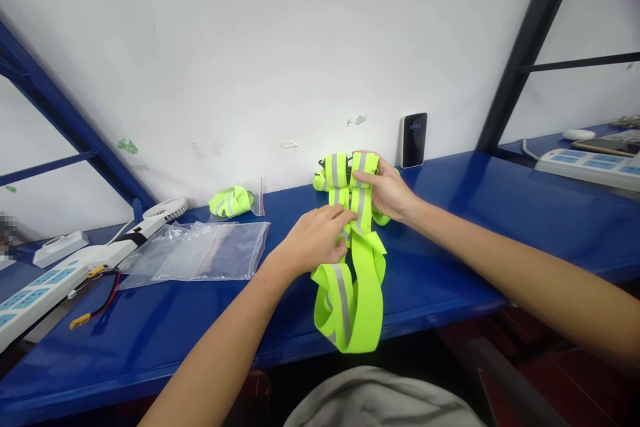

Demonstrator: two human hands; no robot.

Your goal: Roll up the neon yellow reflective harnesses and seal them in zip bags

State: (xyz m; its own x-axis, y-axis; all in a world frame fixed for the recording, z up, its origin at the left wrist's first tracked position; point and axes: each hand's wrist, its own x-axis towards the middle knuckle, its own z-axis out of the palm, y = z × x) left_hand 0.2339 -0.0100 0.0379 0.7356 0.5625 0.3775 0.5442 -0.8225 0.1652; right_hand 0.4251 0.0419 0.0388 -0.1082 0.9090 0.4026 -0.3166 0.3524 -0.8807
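A reflective harness [367, 287] of neon yellow elastic straps with grey stripes lies bunched on the blue table, its lower loops hanging over the front edge. My right hand [393, 190] grips the upper straps, thumb on top and fingers behind. Lower down and to the left, my left hand [323, 233] is closed on the middle straps, fingertips curled over them. Black buckle parts show at the top between the folded straps. What lies under both palms is hidden.
Flat clear zip bags [215, 250] lie left of my hands. Behind them sits a bagged yellow strap bundle [231, 201]. A white power strip [45, 290], a small fan [165, 209] and a cable with yellow connectors [107, 297] are farther left. A dark-screened device [414, 140] leans against the wall.
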